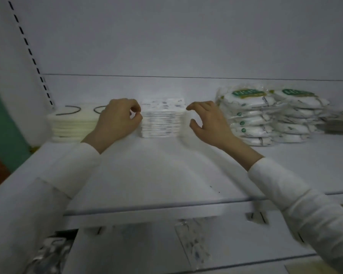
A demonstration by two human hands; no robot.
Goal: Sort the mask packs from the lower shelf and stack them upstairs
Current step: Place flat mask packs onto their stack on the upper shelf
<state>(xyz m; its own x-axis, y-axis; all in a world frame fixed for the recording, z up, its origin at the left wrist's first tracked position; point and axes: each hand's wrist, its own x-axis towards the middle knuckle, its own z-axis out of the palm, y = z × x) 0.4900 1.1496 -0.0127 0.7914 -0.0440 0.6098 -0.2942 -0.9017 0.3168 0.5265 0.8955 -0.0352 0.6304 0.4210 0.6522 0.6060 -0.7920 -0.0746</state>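
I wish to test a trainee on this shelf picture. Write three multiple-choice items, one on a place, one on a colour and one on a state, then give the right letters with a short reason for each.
1. The printed stack of mask packs stands:
A. between the left hand and the right hand
B. left of both hands
C. right of both hands

2. The labels on the bagged packs at the right are:
A. red
B. green
C. blue

3. The right hand:
A. lifts a pack off the stack
B. holds nothing, thumb and forefinger apart
C. lies flat on top of the stack

Answers:
1 A: one hand shows at each side of the stack.
2 B: green patches show on the top bags.
3 B: the gap between thumb and forefinger has nothing in it.
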